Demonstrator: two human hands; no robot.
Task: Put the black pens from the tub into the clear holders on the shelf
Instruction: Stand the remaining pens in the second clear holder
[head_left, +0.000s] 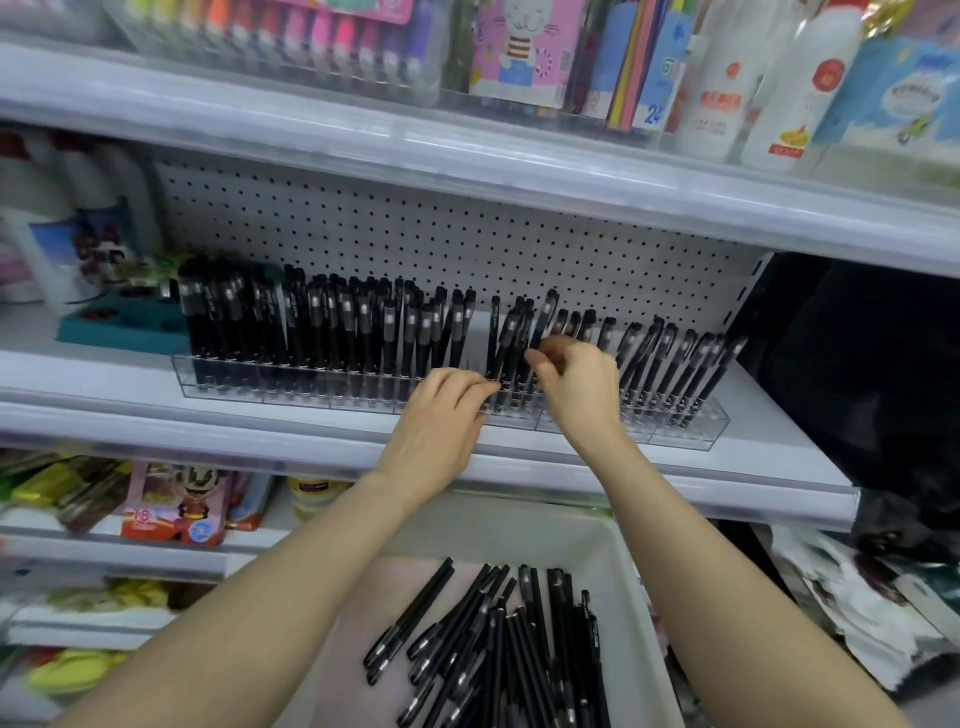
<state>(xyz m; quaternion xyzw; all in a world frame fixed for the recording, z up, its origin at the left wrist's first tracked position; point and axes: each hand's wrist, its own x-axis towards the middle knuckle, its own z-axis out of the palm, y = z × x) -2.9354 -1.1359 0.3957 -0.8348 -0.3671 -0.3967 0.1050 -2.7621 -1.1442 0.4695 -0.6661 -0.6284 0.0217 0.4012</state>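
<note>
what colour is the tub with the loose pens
The tub is white, shown best in the head view.

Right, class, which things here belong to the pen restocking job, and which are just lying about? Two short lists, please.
Job: loose black pens, white tub, clear holders, standing pens, shelf.
Lying about: teal tray, white bottles, marker set, cat book, toy pack.

Packed pens (311, 332) leave one narrow gap beneath the overhanging upper shelf (467, 156).
</note>
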